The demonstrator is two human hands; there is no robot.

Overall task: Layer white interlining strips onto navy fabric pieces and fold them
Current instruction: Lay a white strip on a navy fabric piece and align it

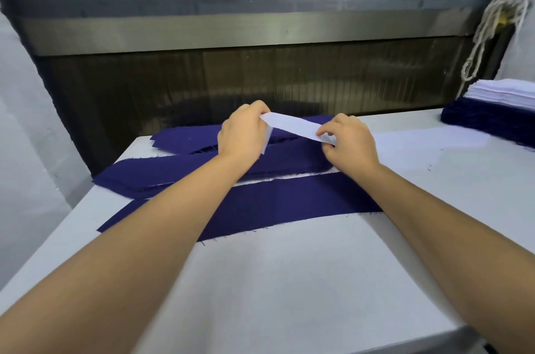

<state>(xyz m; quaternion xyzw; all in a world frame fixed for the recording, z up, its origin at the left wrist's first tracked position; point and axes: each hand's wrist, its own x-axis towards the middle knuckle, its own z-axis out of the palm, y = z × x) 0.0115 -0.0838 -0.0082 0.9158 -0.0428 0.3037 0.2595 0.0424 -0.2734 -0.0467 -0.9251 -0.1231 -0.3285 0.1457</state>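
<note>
Right now both hands are holding one white interlining strip [295, 125] up in the air, stretched between them. The left hand [241, 130] is gripping one end with curled fingers, and a short tail of the strip is hanging down beside its palm. The right hand [347, 142] is pinching the other end between thumb and fingertips.

Directly under the hands a stack of navy pieces [179, 168] is lying flat on the white table [289, 281]. Just beyond the left hand a second navy pile [185, 138] is lying, partly overlapped by the first. Under the two forearms, nearer the person, a single navy piece [275, 209] is lying spread out lengthwise, its frayed edge just beside the stack.

Well off to the right of the right hand, a pile of white strips [503, 96] is sitting on top of a folded navy bundle [477, 122]. Above that a knotted white cord [505, 3] is hanging
</note>
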